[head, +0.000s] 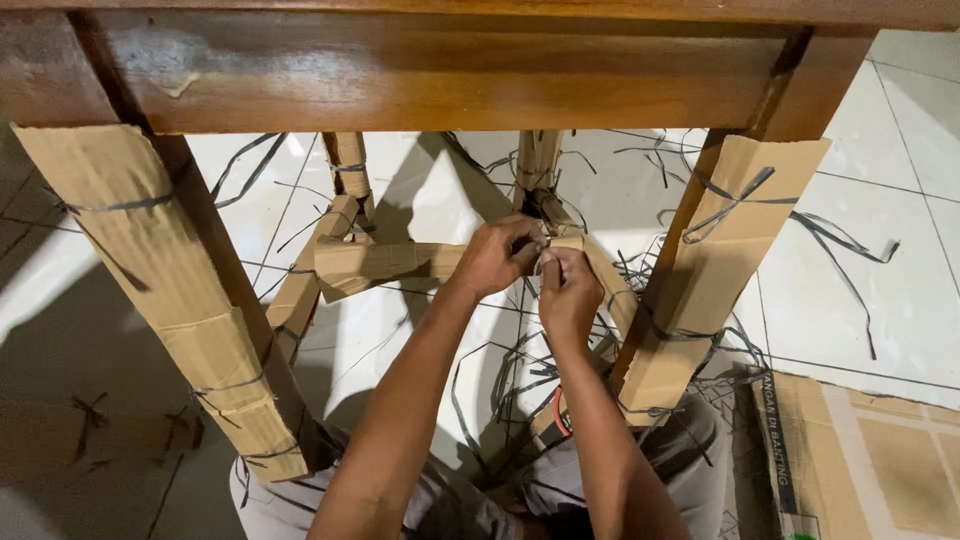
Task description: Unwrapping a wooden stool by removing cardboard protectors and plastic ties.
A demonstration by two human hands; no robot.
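Observation:
A wooden chair or table frame (pixel 440 70) stands over me, its legs wrapped in brown cardboard tied with dark plastic strapping. My left hand (pixel 497 255) grips the cardboard-wrapped crossbar (pixel 385 262) near its right end. My right hand (pixel 568 293) is pressed against it, fingers pinching the cardboard or strap at the joint; the exact thing pinched is hidden by the fingers. Both forearms reach up from the bottom of the view.
Cardboard-wrapped legs stand at left (pixel 170 290) and right (pixel 705 270). Loose dark strapping (pixel 845 250) lies scattered on the white tiled floor. A flat cardboard box (pixel 870 450) lies at lower right. A red-handled tool (pixel 562 415) rests by my lap.

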